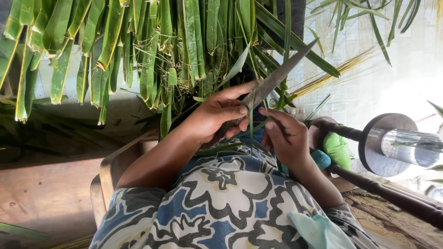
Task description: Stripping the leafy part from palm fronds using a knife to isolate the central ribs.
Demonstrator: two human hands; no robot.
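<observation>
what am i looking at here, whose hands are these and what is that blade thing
This is one picture from a camera worn on a person's head, looking down at their own lap and hands, so the scene looks tipped over. No machine is at work here, only two bare hands.

The left hand grips a long, worn knife, its point aimed away from the body. The right hand pinches a thin green leaf strip right beside the blade. The fingers of that hand nearly touch the knife.

Above the hands hangs a thick bunch of long green leaves. To the right lies a bundle of thin pale sticks. Below is the person's patterned blue and white clothing, and at the right edge a dark wooden frame with a shiny metal cylinder.
</observation>
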